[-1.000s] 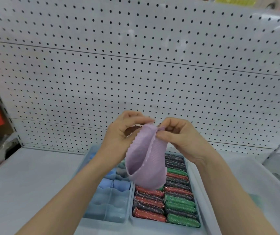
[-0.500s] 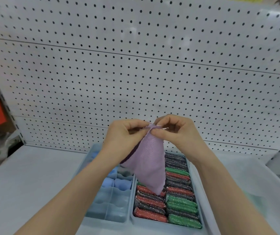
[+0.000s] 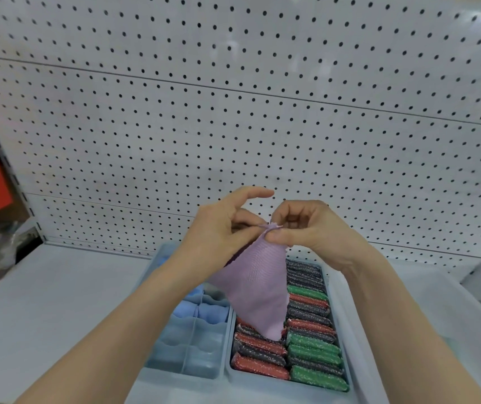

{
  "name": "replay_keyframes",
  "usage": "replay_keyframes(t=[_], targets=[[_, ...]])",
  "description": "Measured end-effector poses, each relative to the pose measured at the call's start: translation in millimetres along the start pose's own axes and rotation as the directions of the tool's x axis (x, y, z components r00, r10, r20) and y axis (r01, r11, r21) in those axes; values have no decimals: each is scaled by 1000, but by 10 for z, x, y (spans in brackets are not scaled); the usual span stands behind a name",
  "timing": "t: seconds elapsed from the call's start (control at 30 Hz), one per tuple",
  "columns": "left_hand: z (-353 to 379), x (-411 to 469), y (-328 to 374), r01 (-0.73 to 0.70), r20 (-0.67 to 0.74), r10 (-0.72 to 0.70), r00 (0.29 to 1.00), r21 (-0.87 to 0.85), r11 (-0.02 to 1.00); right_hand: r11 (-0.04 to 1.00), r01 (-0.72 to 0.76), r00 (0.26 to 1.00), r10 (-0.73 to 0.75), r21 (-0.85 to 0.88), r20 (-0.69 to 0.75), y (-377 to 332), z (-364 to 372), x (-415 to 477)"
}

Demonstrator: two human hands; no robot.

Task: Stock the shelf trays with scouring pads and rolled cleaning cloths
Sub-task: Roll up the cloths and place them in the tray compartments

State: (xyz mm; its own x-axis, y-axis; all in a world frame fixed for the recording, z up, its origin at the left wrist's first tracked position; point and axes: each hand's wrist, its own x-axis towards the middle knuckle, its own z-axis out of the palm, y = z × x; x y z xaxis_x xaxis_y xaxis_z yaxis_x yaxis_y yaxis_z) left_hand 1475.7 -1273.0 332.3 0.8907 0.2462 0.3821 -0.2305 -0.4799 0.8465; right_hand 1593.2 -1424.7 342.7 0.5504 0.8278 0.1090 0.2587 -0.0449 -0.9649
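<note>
Both hands pinch lilac cloth above trays.
Left hand [image 3: 219,228] and right hand [image 3: 312,228] pinch the cloth [image 3: 255,282] at its top corner; it hangs over the pads [image 3: 312,348] tray, beside the divided tray [image 3: 195,345].

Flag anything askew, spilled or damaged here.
Nothing stands out. The glittery red, green and black scouring pads lie in tidy rows in their grey tray; the lilac ribbed cloth, pinched by left hand and right hand, hangs unrolled.

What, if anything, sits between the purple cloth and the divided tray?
Nothing visible. The left hand and right hand pinch the cloth at its top; it hangs over the pad tray, beside the divided tray, whose near compartments look free.
</note>
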Motion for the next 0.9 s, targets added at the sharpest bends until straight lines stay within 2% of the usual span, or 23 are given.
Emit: replay_keyframes(t=[0.07, 0.13, 0.2, 0.27, 0.37, 0.4, 0.5, 0.63, 0.73, 0.9], targets=[[-58, 5, -45, 31, 39, -33, 999, 52, 998, 999, 10, 999, -11, -34, -44, 3, -35, 16], [-148, 10, -104, 111, 23, -114, 993, 107, 988, 998, 55, 991, -57, -17, -120, -3, -99, 32], [-236, 6, -152, 196, -10, -196, 981, 85, 977, 997, 75, 984, -73, 7, -165, -11, -172, 35], [-314, 4, -157, 240, -17, -241, 970, -20, 970, 998, 65, 985, -64, 0, -161, -15, -192, 35], [-341, -3, -132, 253, 59, -247, 967, -314, 915, 998, 56, 979, -56, -8, -198, -6, -160, 44], [-318, 1, -145, 258, 55, -255, 965, -330, 908, 998, 61, 973, -63, -12, -222, -17, -147, 49], [-177, 10, -221, 234, -87, -257, 963, -214, 948, 997, 74, 952, -78, -25, -297, -55, -127, 67], [-88, 40, -231, 136, -294, -218, 931, -274, 952, 996, 84, 925, -91, -34, -368, -76, -141, 72], [-77, 60, -225, 87, -312, -173, 934, -272, 958, 997, 59, 946, -74, -57, -317, -105, -177, 22], [-111, 44, -132, 21, -228, -104, 968, -340, 940, 991, 72, 952, -101, -110, -288, -148, -237, -71]])
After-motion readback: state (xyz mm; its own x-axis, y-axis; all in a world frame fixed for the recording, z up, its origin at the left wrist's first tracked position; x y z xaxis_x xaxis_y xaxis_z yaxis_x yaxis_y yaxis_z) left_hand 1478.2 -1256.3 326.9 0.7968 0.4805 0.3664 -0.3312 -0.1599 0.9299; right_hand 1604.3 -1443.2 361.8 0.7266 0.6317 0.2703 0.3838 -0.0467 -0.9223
